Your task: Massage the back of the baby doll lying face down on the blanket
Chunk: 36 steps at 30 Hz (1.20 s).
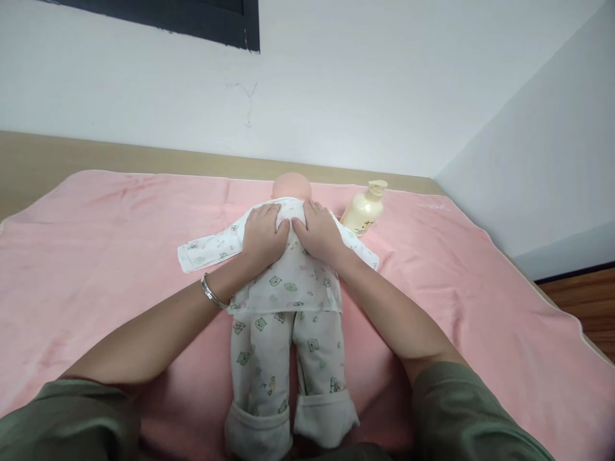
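Observation:
A baby doll lies face down on a pink cloth, its bald head pointing away from me. It wears a white printed shirt and matching trousers with the cuffs rolled up. Flat on the left side of the doll's upper back rests my left hand, a silver bangle on that wrist. My right hand lies flat on the right side, and the two thumbs almost meet at the middle. Both hands have their fingers stretched out and hold nothing.
A cream pump bottle stands on the cloth just right of the doll's shoulder, close to its sleeve. White walls rise behind and to the right. A dark frame is on the back wall. Wooden floor shows at the right.

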### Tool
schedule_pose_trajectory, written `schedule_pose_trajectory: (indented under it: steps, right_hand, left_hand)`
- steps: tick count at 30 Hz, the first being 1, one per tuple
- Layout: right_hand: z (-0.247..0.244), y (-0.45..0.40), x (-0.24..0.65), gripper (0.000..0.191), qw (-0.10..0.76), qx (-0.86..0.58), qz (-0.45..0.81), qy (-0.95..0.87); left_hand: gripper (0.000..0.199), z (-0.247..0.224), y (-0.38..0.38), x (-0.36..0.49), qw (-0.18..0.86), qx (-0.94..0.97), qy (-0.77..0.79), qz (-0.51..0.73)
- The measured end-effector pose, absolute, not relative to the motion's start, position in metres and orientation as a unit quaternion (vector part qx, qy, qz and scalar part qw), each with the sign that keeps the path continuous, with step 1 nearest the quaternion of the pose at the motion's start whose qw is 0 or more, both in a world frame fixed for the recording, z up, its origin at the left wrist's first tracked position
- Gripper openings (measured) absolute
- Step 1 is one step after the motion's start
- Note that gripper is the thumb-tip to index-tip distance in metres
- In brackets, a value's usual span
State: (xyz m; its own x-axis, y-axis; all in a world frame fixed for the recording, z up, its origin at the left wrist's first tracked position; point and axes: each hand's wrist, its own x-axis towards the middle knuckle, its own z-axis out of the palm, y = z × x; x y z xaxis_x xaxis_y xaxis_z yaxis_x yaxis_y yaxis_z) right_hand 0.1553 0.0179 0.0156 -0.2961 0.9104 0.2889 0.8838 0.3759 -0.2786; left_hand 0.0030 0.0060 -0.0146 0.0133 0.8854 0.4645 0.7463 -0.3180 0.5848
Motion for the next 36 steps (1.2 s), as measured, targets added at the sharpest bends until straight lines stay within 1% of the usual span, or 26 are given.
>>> schedule_pose_trajectory:
  steps: [6,10,12,15,18,21,23,24,26,28,30,33,36]
  right_hand:
    - [0.016,0.015,0.156,0.046,0.193,-0.552,0.028,-0.811]
    - [0.028,0.019,0.167,0.048,0.132,-0.517,0.056,-0.844]
    - [0.033,0.02,0.17,0.049,0.108,-0.511,0.061,-0.851]
    - [0.036,0.016,0.167,0.043,0.093,-0.522,0.034,-0.847]
    - [0.031,0.001,0.156,0.04,0.094,-0.536,-0.027,-0.838]
    - [0.024,-0.02,0.146,0.043,0.103,-0.518,-0.088,-0.845]
    - [0.02,-0.029,0.142,0.045,0.116,-0.495,-0.116,-0.853]
    - [0.018,-0.03,0.142,0.045,0.125,-0.484,-0.12,-0.858]
    - [0.018,-0.025,0.143,0.044,0.146,-0.488,-0.091,-0.856]
    - [0.02,-0.012,0.148,0.044,0.162,-0.529,-0.021,-0.833]
    - [0.024,0.003,0.153,0.047,0.165,-0.582,0.049,-0.795]
    - [0.029,0.016,0.158,0.052,0.151,-0.601,0.083,-0.78]
    - [0.029,0.01,0.154,0.047,0.134,-0.587,0.037,-0.798]
  left_hand:
    - [0.046,-0.009,0.004,0.004,0.071,0.717,0.581,0.379]
    - [0.041,-0.002,-0.01,0.01,0.033,0.745,0.585,0.319]
    - [0.04,0.0,-0.019,0.014,0.022,0.756,0.577,0.309]
    - [0.037,0.004,-0.026,0.015,0.005,0.774,0.562,0.293]
    - [0.039,0.015,-0.019,0.008,-0.016,0.803,0.558,0.209]
    - [0.044,0.027,-0.002,-0.002,0.05,0.781,0.606,0.14]
    - [0.049,0.031,0.007,-0.007,0.101,0.76,0.629,0.129]
    - [0.051,0.031,0.008,-0.007,0.102,0.759,0.63,0.129]
    - [0.05,0.028,0.005,-0.005,0.047,0.775,0.616,0.134]
    - [0.044,0.024,-0.005,0.001,-0.033,0.794,0.59,0.145]
    - [0.038,0.021,-0.018,0.009,-0.086,0.807,0.561,0.162]
    - [0.032,0.02,-0.03,0.016,-0.101,0.809,0.55,0.178]
    - [0.027,0.023,-0.023,0.012,-0.055,0.792,0.577,0.194]
